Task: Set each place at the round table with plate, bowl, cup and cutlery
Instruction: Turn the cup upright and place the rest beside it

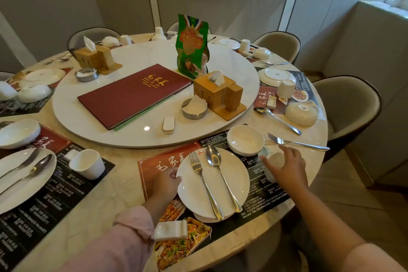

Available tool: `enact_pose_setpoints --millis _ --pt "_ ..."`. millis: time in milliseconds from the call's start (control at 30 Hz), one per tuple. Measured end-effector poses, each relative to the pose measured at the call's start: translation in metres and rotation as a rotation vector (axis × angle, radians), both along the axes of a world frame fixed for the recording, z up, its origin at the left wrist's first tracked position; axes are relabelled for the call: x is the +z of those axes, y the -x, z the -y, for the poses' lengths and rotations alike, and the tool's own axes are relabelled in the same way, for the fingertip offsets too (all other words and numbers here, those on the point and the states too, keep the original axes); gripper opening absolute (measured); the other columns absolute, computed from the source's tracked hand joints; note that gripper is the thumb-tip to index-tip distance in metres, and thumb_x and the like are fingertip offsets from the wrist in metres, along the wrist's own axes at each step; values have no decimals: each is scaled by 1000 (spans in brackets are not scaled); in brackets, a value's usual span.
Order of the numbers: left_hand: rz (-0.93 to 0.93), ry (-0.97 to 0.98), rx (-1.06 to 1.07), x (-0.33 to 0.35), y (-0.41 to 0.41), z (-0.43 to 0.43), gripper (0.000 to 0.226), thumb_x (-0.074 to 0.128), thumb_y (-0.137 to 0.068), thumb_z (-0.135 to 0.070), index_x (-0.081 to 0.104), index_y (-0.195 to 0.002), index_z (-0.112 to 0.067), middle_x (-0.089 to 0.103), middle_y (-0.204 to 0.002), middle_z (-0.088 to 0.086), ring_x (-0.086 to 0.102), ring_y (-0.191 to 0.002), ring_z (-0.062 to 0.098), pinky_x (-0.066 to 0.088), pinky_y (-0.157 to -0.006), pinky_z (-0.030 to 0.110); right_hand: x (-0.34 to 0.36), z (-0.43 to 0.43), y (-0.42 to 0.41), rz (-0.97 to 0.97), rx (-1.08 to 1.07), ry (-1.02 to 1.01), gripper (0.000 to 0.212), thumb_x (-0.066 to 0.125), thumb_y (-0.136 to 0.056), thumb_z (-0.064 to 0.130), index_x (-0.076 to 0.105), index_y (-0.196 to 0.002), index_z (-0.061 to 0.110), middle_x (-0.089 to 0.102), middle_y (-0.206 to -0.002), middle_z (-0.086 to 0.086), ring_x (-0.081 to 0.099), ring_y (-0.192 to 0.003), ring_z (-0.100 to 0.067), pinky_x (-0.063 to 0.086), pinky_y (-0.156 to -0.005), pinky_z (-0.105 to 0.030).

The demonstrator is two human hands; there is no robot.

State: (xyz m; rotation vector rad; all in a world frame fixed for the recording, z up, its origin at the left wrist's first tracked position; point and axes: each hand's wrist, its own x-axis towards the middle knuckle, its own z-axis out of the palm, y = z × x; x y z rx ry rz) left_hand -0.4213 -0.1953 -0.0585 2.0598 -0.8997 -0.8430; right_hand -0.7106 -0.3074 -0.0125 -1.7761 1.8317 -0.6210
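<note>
Near place, step in hand: positioning plate and cup. Left hand (pixel 165 183) fingers pinch rim of plate (pixel 189 199), which is round, glossy white and carries steel fork (pixel 202 181) and spoon (pixel 220 174). Right hand (pixel 289 172) fingers curl round cup (pixel 274 159), a small white cylinder right of plate. Bowl (pixel 245 140) stands upright just behind. Next, likely: seat cup beside bowl; slick glaze wants firm hold.

**Pale pink sleeves on both arms**

The person is wearing a pale pink, creased long-sleeved top. The left sleeve (pixel 123 243) is reaching almost to the wrist of the left hand (pixel 166 183). The right sleeve (pixel 375 259) is sitting higher, leaving the forearm behind the right hand (pixel 287 170) uncovered.
</note>
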Motion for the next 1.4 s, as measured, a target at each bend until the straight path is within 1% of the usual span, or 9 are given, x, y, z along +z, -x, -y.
enact_pose_setpoints --millis 100,200,467,633,867,1067,1200,1333,1400 --pt "-13 -34 -16 0 -4 -3 33 61 -88 -13 59 -121 -13 64 -109 11 61 -97 28 54 -87 46 15 18 -9 72 -9 103 54 61 -86 41 48 -132 15 38 -143 -8 32 -133 -27 34 -105 -43" --pt "6 -36 -47 8 -4 -11 34 61 -90 -26 56 -121 -14 62 -110 6 59 -97 20 53 -78 32 30 52 -22 17 65 44 39 59 -89 29 57 -123 11 46 -136 -11 46 -122 -27 40 -98 -39" --pt "146 -307 -291 34 -12 -57 88 80 -32 -68 50 -102 -25 59 -97 -7 58 -88 8 49 -72 23 24 109 -48 14 52 -560 48 62 -89 19 46 -128 -3 58 -115 -22 61 -94 -34 51 -72 -35" --pt "245 -448 -529 44 -3 -71 79 87 -49 -49 48 -116 -31 48 -119 -14 48 -108 6 45 -91 22 24 109 -49 210 -20 -715 47 52 -92 0 32 -135 -5 50 -130 -25 59 -106 -38 44 -26 -28" --pt "391 -398 -650 41 -3 -82 54 84 -63 -33 56 -108 -30 49 -118 -12 46 -107 6 43 -88 20 36 110 -46 272 12 -580 34 58 -90 6 48 -118 -9 65 -93 -23 66 -83 -32 55 -84 -42" --pt "351 -273 -597 35 -11 -90 38 78 -70 -32 62 -103 -29 52 -104 -14 48 -97 4 41 -81 17 55 82 -64 424 99 -439 27 63 -86 10 59 -110 -2 68 -89 -15 69 -82 -26 56 -71 -33" --pt "212 -78 -330 32 -32 -103 36 83 -66 -30 62 -96 -30 59 -102 -13 55 -96 7 46 -79 18 62 39 -104 529 223 -470 13 62 -86 10 62 -98 2 67 -87 -13 67 -79 -23 58 -62 -29" --pt "206 112 -33 35 -64 -118 33 82 -69 -27 61 -94 -27 62 -99 -9 58 -89 6 47 -71 15 48 5 -160 542 350 -540 12 64 -86 12 63 -92 2 69 -88 -17 69 -85 -29 55 -85 -45" --pt "208 181 83 36 -82 -126 29 80 -71 -26 63 -94 -24 64 -95 -6 61 -88 8 47 -69 15 38 -9 -188 519 392 -580 17 63 -86 12 63 -96 -1 69 -88 -16 69 -84 -27 57 -81 -41"
